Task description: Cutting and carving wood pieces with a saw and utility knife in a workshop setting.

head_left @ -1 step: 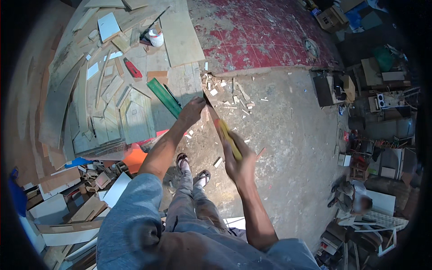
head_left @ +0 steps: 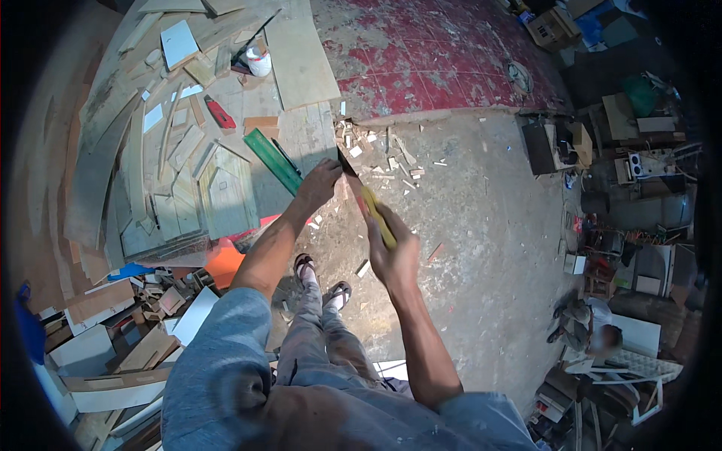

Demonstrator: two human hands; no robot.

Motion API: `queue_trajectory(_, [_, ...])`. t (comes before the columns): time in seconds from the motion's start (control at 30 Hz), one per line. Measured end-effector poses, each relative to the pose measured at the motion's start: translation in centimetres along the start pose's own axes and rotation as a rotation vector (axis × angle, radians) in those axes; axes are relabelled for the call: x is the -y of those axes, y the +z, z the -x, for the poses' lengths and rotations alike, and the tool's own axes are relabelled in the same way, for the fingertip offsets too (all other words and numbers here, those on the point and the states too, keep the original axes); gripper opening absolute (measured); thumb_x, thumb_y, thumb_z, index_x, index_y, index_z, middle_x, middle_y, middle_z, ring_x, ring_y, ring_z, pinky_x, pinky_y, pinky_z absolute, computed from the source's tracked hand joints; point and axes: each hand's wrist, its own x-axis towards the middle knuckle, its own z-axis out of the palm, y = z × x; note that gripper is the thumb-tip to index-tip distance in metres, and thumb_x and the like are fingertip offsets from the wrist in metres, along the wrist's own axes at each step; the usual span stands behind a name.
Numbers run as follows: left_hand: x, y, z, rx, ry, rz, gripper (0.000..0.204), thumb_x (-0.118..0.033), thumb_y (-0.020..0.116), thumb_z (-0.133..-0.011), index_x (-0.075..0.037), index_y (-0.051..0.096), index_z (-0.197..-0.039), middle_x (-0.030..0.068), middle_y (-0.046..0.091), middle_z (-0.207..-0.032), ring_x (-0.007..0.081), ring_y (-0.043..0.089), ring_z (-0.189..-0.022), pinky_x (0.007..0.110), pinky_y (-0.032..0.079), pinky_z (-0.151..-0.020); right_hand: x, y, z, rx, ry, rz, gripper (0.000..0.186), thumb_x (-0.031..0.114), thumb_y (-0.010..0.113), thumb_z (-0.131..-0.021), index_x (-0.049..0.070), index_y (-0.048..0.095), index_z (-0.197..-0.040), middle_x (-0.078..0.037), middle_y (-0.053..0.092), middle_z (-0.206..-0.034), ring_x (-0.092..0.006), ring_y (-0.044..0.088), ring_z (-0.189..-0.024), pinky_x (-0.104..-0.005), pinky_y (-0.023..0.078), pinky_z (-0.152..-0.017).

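Observation:
My right hand [head_left: 395,248] is closed round the yellow handle [head_left: 376,210] of a hand saw, its blade [head_left: 351,178] angled toward the workbench edge. My left hand [head_left: 322,179] is closed at the bench edge beside the blade; what its fingers press on or grip is too small to make out. The wooden workbench [head_left: 308,124] holds a green straight strip [head_left: 267,159] with a dark slim tool [head_left: 286,156] beside it, a red tool [head_left: 219,113], a white container [head_left: 259,60] and scattered wood pieces [head_left: 188,146].
Small offcuts [head_left: 398,165] litter the concrete floor [head_left: 489,240]. A raised red floor [head_left: 421,68] lies ahead. Board piles [head_left: 120,353] are at lower left, clutter [head_left: 639,188] lines the right, and another person [head_left: 583,327] is at the lower right. My sandalled feet [head_left: 337,297] are below.
My right hand and the saw have moved forward, away from my body, along the blade's line. My left hand has shifted very slightly the same way.

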Motion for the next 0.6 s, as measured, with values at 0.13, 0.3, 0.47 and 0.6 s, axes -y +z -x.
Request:
queue_trajectory(0.13, [1.9,-0.2,-1.5,0.001,-0.036,-0.021,0.026,0.000,0.054,-0.076,0.000,0.065,-0.100,0.0141,0.063,-0.102,0.0331,0.056,-0.109,0.041,0.048,-0.093,-1.3,1.4,-3.1,0.003,-0.052,-0.065,0.035,0.015,0.065,-0.092,-0.010,0.062,-0.117,-0.028,0.069,-0.107,-0.0258,0.069,-0.099,-0.0335,0.052,-0.086])
queue_trajectory(0.3, [0.1,1.0,1.3,-0.042,-0.050,-0.044,0.014,-0.002,0.055,-0.082,-0.002,0.065,-0.092,0.0123,0.064,-0.102,0.0328,0.057,-0.105,0.038,0.046,-0.100,-1.4,2.8,-0.7,-0.009,-0.043,-0.016,0.035,0.015,0.064,-0.093,-0.010,0.062,-0.117,-0.027,0.069,-0.107,-0.0261,0.069,-0.098,-0.0344,0.052,-0.085])
queue_trajectory(0.47, [0.5,-0.1,0.2,-0.121,0.026,-0.001,0.010,-0.004,0.055,-0.085,-0.003,0.065,-0.087,0.0114,0.064,-0.093,0.0311,0.059,-0.095,0.039,0.047,-0.092,-7.7,4.2,3.1,-0.102,-0.227,-0.051,0.035,0.007,0.062,-0.092,-0.006,0.060,-0.124,-0.027,0.069,-0.106,-0.0306,0.071,-0.099,-0.0342,0.055,-0.083])
queue_trajectory(0.6, [1.6,-0.6,0.6,-0.019,-0.028,-0.090,0.010,0.000,0.057,-0.081,-0.002,0.064,-0.088,0.0110,0.064,-0.093,0.0314,0.058,-0.091,0.038,0.048,-0.086,-7.7,4.3,4.1,-0.080,-0.087,-0.054,0.033,0.006,0.062,-0.092,-0.004,0.060,-0.124,-0.028,0.068,-0.108,-0.0300,0.070,-0.101,-0.0339,0.056,-0.081])
